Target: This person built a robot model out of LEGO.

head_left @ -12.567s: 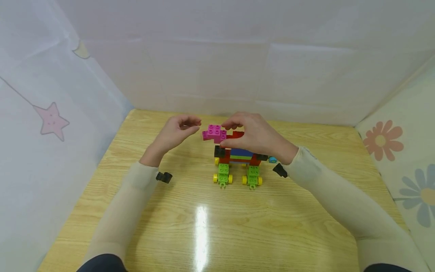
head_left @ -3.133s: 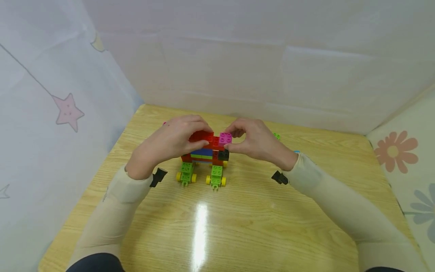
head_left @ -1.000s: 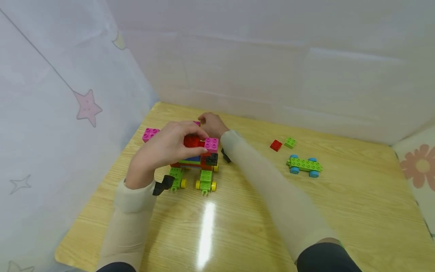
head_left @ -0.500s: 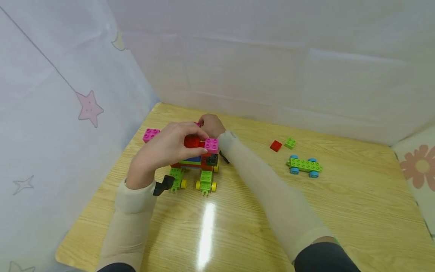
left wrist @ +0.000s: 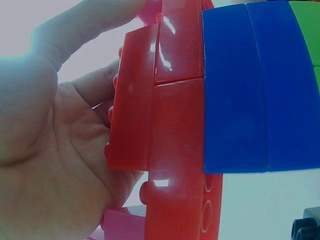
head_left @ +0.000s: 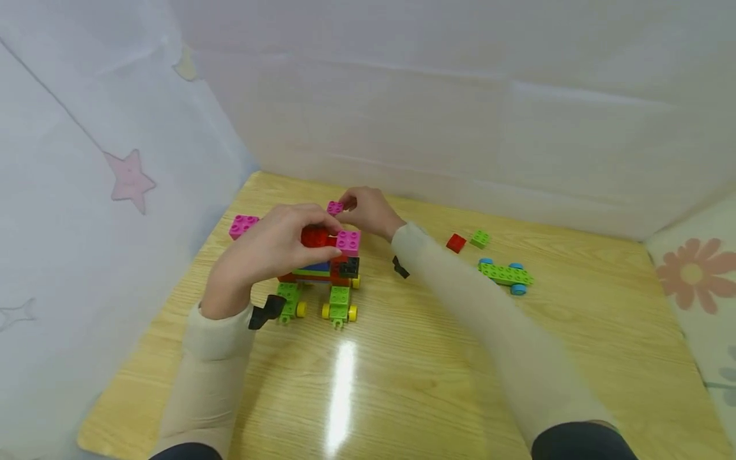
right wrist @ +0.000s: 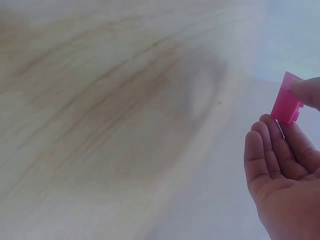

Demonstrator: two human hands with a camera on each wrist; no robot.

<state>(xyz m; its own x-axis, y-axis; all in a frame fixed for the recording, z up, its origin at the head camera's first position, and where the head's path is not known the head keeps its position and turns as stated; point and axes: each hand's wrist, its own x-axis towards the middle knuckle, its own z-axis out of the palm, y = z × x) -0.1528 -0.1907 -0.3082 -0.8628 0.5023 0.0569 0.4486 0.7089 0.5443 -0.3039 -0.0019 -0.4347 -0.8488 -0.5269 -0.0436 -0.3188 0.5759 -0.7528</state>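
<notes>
A toy vehicle built of bricks stands on the table, with stacked red bricks [left wrist: 175, 125], blue bricks [left wrist: 240, 90] and green wheeled bases [head_left: 339, 305] below. My left hand [head_left: 269, 246] arches over its top, thumb on the near side and fingers on the far side, gripping the red part. At its right end sits a pink brick [head_left: 347, 241] above a black brick [head_left: 349, 266]; another pink brick [head_left: 243, 225] tops the left end, partly behind the hand. Behind the vehicle, my right hand [head_left: 372, 212] pinches a small pink brick [right wrist: 286, 102] between thumb and fingers.
To the right lie a loose red brick [head_left: 456, 243] and a small green brick [head_left: 480, 239]. In front of them is a green wheeled base [head_left: 506, 274] with blue wheels. A white cloth [head_left: 402, 115] hangs behind the table's back edge.
My right hand has left the vehicle's right-end pink brick and taken hold of a small pink brick behind it, now shifted slightly right. My left hand keeps its grip on the vehicle.
</notes>
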